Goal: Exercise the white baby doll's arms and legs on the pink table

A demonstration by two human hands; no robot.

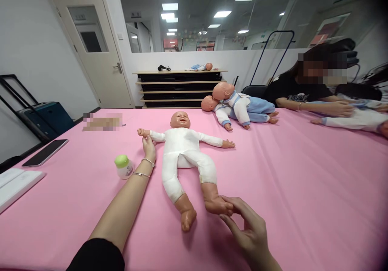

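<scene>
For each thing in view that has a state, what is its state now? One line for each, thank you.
Baby doll: lying face up, arms spread.
Left hand: holding the doll's wrist.
Right hand: fingers on the doll's foot.
Small jar: upright, green lid on.
Phone: flat, screen dark.
Two dressed dolls: lying piled together.
Door: closed.

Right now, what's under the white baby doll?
The white baby doll lies on the pink tablecloth. Anything beneath its body is covered. Left hand holds its wrist, right hand its foot.
</scene>
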